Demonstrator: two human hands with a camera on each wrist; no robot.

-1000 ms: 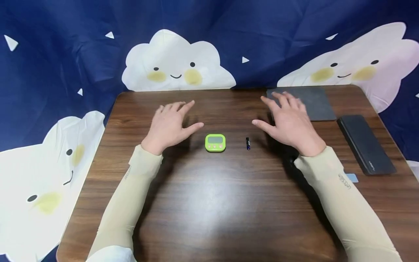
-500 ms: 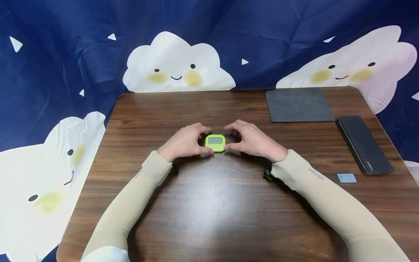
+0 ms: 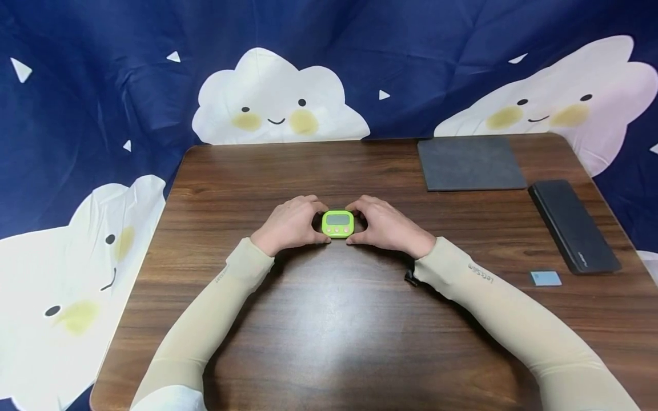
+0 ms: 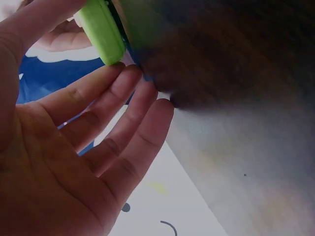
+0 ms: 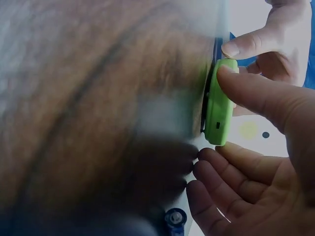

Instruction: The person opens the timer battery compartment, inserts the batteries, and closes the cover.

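Note:
A lime-green digital timer (image 3: 337, 220) with a grey screen and a row of pink buttons lies face up on the wooden table. My left hand (image 3: 289, 226) pinches its left side, thumb at the near edge and index finger at the far edge. From the right, my right hand (image 3: 386, 225) pinches it the same way; the right wrist view shows the thumb and index finger at opposite edges of the timer (image 5: 221, 105). The other fingers of both hands reach out past it. A small dark battery (image 5: 175, 219) appears beyond the right fingertips, hidden by that hand in the head view.
A dark grey flat mat (image 3: 471, 164) lies at the table's back right. Nearer the right edge are a long black case (image 3: 574, 225) and a small light-blue card (image 3: 546, 278). A navy curtain (image 3: 411, 51) with clouds hangs behind the table.
Both hands came down and inward from either side of the timer and now pinch its edges. The right hand's move covered the battery. The timer has stayed in place.

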